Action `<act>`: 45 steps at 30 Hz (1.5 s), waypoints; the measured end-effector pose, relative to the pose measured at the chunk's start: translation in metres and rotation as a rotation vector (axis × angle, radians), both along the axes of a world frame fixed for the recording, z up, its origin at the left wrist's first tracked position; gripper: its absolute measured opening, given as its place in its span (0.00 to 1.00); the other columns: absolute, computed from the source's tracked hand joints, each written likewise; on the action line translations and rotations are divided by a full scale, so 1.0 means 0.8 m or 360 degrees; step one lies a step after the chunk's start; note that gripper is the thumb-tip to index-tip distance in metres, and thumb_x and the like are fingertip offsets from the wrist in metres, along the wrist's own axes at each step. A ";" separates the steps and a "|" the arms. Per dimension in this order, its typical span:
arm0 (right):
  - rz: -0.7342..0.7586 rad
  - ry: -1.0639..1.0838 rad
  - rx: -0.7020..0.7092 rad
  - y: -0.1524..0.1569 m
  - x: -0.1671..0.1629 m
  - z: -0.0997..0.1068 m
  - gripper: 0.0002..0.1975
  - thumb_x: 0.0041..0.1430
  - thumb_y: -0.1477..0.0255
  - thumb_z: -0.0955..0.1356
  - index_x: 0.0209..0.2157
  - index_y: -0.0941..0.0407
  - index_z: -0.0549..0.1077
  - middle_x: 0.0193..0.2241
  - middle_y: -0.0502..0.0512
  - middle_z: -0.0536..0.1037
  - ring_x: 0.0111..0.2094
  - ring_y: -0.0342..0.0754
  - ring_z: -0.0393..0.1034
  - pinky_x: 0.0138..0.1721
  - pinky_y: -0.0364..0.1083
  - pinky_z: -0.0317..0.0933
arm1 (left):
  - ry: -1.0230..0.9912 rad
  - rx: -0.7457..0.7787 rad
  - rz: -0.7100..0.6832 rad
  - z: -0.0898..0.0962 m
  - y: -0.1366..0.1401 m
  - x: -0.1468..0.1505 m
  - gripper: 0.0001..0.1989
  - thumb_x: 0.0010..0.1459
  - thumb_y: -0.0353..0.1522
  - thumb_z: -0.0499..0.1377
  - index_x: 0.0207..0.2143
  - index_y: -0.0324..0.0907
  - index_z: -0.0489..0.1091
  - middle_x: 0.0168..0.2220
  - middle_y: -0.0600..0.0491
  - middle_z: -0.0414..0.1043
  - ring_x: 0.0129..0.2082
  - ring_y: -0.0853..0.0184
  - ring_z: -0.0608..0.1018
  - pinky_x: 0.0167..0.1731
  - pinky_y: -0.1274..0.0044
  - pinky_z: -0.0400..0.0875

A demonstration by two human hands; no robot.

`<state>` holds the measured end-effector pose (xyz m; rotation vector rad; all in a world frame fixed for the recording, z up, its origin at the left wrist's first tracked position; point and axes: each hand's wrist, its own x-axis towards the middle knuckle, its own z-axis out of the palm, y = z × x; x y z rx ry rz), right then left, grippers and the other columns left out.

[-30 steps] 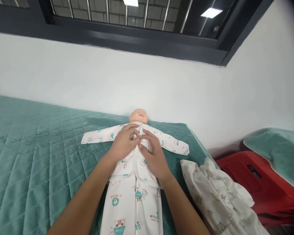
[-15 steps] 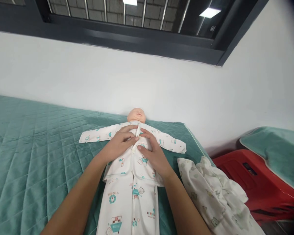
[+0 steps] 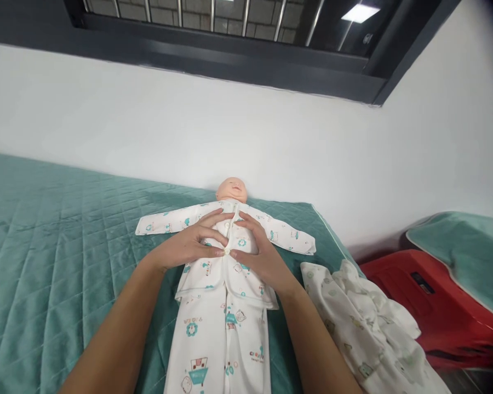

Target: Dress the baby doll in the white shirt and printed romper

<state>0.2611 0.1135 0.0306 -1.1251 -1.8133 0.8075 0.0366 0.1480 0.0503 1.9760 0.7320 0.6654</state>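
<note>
A: How far along is it?

B: On the green quilt (image 3: 57,268), the left hand (image 3: 184,244) lies spread over the jacket (image 3: 211,276). The doll (image 3: 231,189) lies mid-bed, jacket up to its neck, sleeves (image 3: 290,239) out wide, trousers (image 3: 216,350) below; that much looks done. The jacket's edges meet above a button (image 3: 227,252) and part beneath it, so the front may be only partly closed; I can't tell whether it's fastened. The right hand (image 3: 265,264) is spread too; neither seems to pinch.

A: And the count?

B: One quilt, two hands, one doll, one jacket, two sleeves, at least one button, one crumpled white cloth (image 3: 378,336), one red plastic thing (image 3: 394,284).
</note>
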 end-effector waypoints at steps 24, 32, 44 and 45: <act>-0.0120 -0.0087 0.0364 0.002 -0.010 -0.013 0.22 0.56 0.66 0.72 0.52 0.46 0.67 0.62 0.52 0.63 0.66 0.52 0.52 0.66 0.59 0.48 | -0.0051 0.0063 0.0007 -0.003 0.004 0.001 0.10 0.55 0.42 0.63 0.40 0.55 0.79 0.68 0.63 0.51 0.71 0.58 0.44 0.64 0.60 0.55; -0.0143 -0.0097 0.0392 0.000 -0.013 -0.012 0.23 0.56 0.69 0.71 0.53 0.46 0.66 0.62 0.52 0.64 0.65 0.52 0.52 0.66 0.59 0.49 | -0.0037 0.0088 0.0055 -0.004 0.004 0.003 0.10 0.54 0.42 0.63 0.38 0.52 0.79 0.67 0.61 0.54 0.70 0.56 0.46 0.65 0.57 0.51; -0.0069 -0.0164 0.0347 -0.004 -0.013 -0.006 0.19 0.58 0.73 0.69 0.50 0.43 0.71 0.64 0.48 0.59 0.66 0.53 0.50 0.66 0.58 0.47 | 0.0038 0.0352 0.0179 -0.009 -0.003 0.014 0.08 0.56 0.34 0.61 0.39 0.51 0.75 0.67 0.59 0.55 0.69 0.56 0.51 0.66 0.59 0.49; -0.0080 -0.0160 0.0341 -0.005 -0.013 -0.005 0.17 0.57 0.74 0.69 0.48 0.44 0.71 0.63 0.48 0.60 0.66 0.53 0.51 0.66 0.58 0.47 | 0.0041 0.0362 0.0189 -0.009 -0.003 0.015 0.08 0.55 0.34 0.61 0.39 0.50 0.74 0.67 0.58 0.55 0.69 0.55 0.51 0.66 0.59 0.49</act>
